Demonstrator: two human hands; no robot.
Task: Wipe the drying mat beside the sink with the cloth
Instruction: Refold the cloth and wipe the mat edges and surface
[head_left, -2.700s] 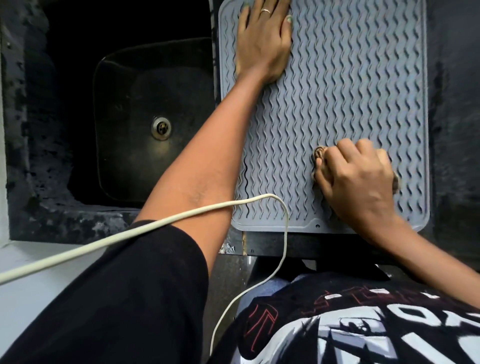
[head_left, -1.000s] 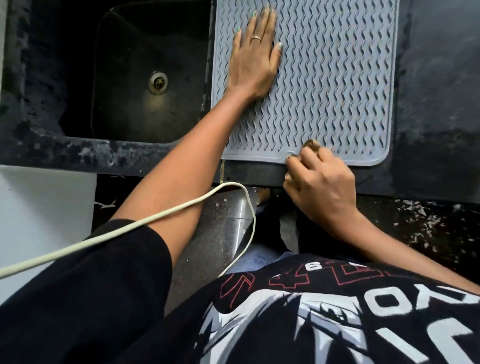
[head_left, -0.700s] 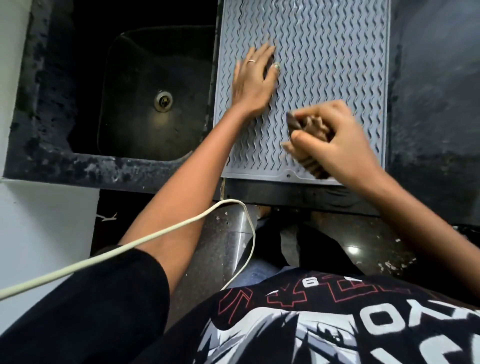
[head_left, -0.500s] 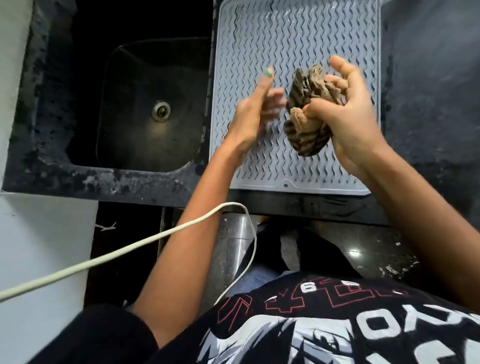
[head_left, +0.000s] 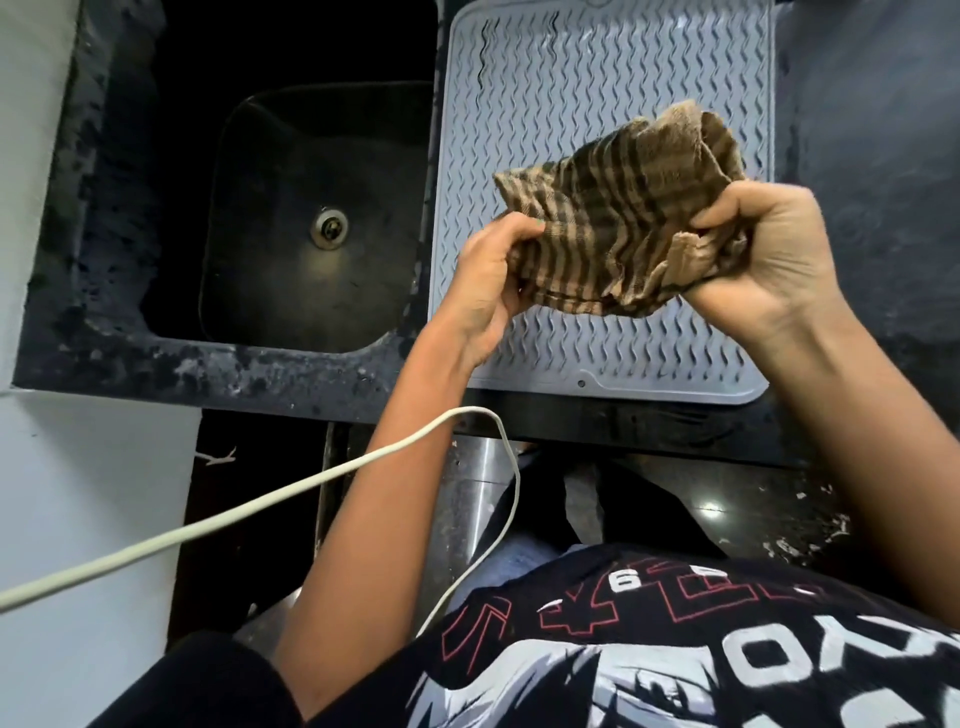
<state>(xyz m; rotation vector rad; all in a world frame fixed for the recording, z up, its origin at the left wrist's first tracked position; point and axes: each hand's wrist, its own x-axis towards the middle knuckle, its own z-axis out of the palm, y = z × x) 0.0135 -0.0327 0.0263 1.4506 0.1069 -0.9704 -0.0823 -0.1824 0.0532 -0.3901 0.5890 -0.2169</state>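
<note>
A grey drying mat (head_left: 550, 104) with wavy ridges lies on the dark counter right of the sink. A brown cloth (head_left: 618, 218) with dark stripes is held up above the mat, stretched between both hands and crumpled at its right end. My left hand (head_left: 493, 275) pinches the cloth's left edge. My right hand (head_left: 769, 254) is bunched around its right end. The cloth hides the middle of the mat.
A black sink (head_left: 311, 218) with a metal drain (head_left: 330, 228) sits left of the mat. The dark counter (head_left: 872, 130) continues to the right. A white cable (head_left: 260, 514) hangs across my left arm, in front of my body. A white wall (head_left: 78, 493) is at lower left.
My right hand lifted the cloth off the mat. My left hand came off the mat and took hold of the cloth. Both hands have pulled the balled cloth partly open.
</note>
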